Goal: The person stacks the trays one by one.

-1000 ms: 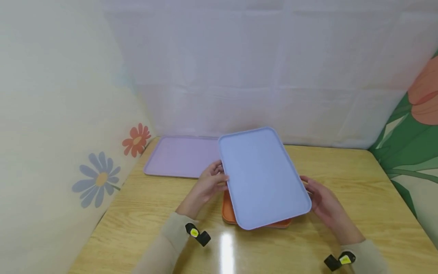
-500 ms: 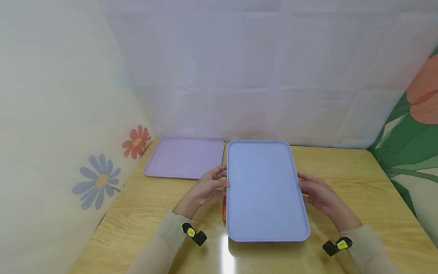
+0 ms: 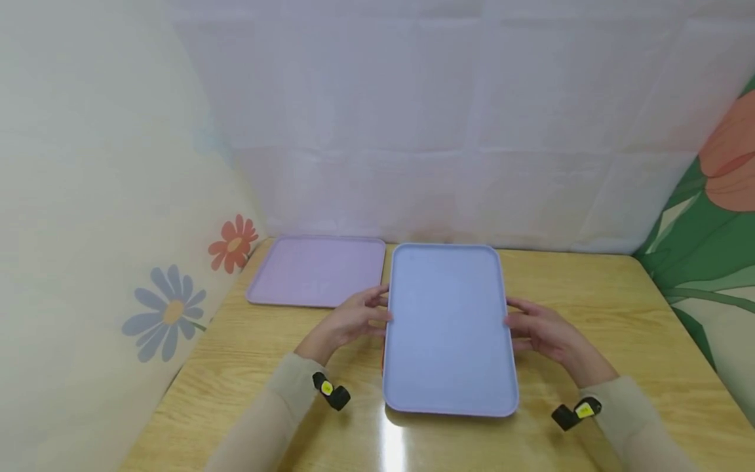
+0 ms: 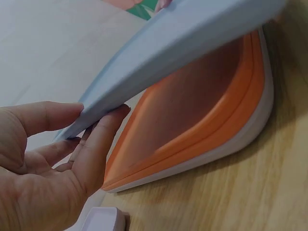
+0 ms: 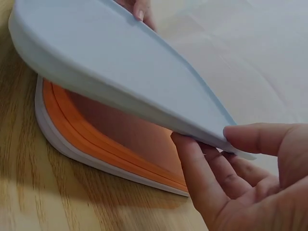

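A light blue rectangular tray (image 3: 451, 328) is held up by both hands, its long sides running away from me. My left hand (image 3: 352, 319) pinches its left edge, thumb on the rim and fingers underneath. On the opposite edge my right hand (image 3: 545, 333) grips the same way. Below the blue tray lies a stack of orange trays (image 4: 211, 120) with a whitish one at the bottom; a gap shows between them in both wrist views. From the head view the blue tray hides almost all of that stack.
A lilac tray (image 3: 318, 272) lies flat at the back left of the wooden table (image 3: 596, 308), close to the left hand. White cloth (image 3: 377, 118) hangs behind the table. Flower-printed panels (image 3: 171, 311) stand at both sides.
The blue tray has turned from a slant to straight and come down nearer to the orange stack. It also slid slightly left in the last half second, both hands keeping hold.
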